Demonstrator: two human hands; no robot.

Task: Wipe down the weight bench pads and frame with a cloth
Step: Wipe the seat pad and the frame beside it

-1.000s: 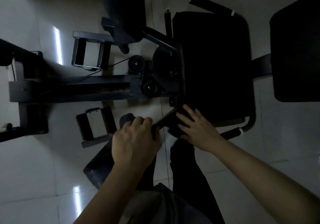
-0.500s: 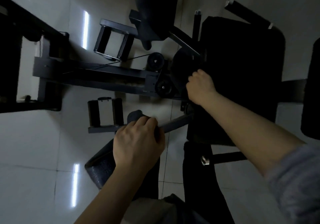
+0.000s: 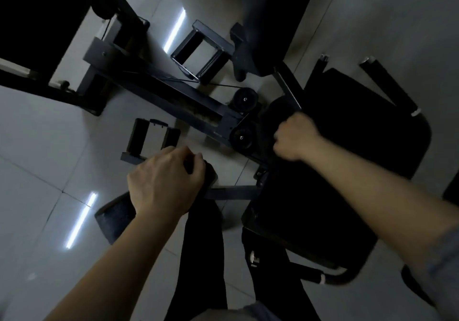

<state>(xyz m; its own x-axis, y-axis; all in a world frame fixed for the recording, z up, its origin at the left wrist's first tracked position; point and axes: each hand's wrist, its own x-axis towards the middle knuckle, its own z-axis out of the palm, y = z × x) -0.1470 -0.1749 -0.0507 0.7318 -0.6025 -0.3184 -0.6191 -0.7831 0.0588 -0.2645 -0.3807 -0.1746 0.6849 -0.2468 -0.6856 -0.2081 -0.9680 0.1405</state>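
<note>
The black seat pad [image 3: 347, 147] of the weight bench fills the right of the head view. My right hand [image 3: 295, 137] is closed in a fist at the pad's left edge, next to two pulleys [image 3: 242, 137]. It seems bunched on a dark cloth, which barely shows against the black pad. My left hand [image 3: 164, 181] grips the top end of a dark foam roller pad [image 3: 116, 219], fixed to a grey bar [image 3: 233, 193] that runs to the bench.
A grey frame beam [image 3: 161, 90] runs diagonally up-left from the pulleys. Two foot plates [image 3: 201, 50] [image 3: 151, 137] lie on either side of it on the pale tiled floor. Curved handles [image 3: 332, 278] [image 3: 390, 85] flank the seat. My dark-trousered legs [image 3: 201, 258] stand below.
My right hand left the seat's near corner, closed into a fist and slid along the pad's edge toward the pulleys. The view has swung; my left hand keeps its grip on the roller.
</note>
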